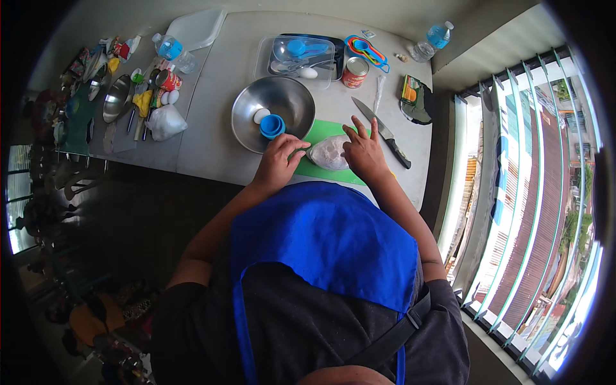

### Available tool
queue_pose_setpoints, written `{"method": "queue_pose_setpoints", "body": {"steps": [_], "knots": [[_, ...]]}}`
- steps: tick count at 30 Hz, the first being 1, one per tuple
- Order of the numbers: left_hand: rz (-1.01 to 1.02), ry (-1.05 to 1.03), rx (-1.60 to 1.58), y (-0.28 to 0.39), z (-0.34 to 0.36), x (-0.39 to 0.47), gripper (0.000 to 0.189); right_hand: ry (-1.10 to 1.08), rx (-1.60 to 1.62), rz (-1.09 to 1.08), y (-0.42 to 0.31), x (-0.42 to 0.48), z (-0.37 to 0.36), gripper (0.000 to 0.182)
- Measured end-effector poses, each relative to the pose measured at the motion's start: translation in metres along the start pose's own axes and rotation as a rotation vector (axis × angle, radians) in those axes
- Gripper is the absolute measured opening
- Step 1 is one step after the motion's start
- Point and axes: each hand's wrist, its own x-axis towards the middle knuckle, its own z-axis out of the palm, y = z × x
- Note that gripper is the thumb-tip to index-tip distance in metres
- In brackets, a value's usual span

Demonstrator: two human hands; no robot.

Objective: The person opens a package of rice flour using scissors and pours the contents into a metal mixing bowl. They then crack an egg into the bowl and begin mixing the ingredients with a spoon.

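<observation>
A knotted clear plastic bag of white powder rests on a green cutting board in front of me. My left hand is at the bag's left end, thumb and forefinger close together; whether they pinch the plastic is too small to tell. On the other side, my right hand touches the bag's right end, its other fingers spread and raised. Just beyond my left hand stands a steel mixing bowl containing blue measuring cups and a white egg-like object.
A kitchen knife lies right of the board. Farther back are a can, a clear plastic container with utensils, coloured measuring spoons and a water bottle. More ingredients and a white bag crowd the left table. Louvred windows line the right.
</observation>
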Motion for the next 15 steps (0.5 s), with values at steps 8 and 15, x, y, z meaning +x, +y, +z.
{"method": "queue_pose_setpoints", "body": {"steps": [8,15], "knots": [[-0.07,-0.232,0.037,0.001,-0.011,-0.001,0.011,0.036,0.074,0.021,-0.004,-0.003,0.004,0.013],[-0.069,-0.15,-0.046,-0.003,-0.001,-0.001,0.007,-0.062,0.113,-0.016,-0.006,-0.006,-0.004,0.014]]}}
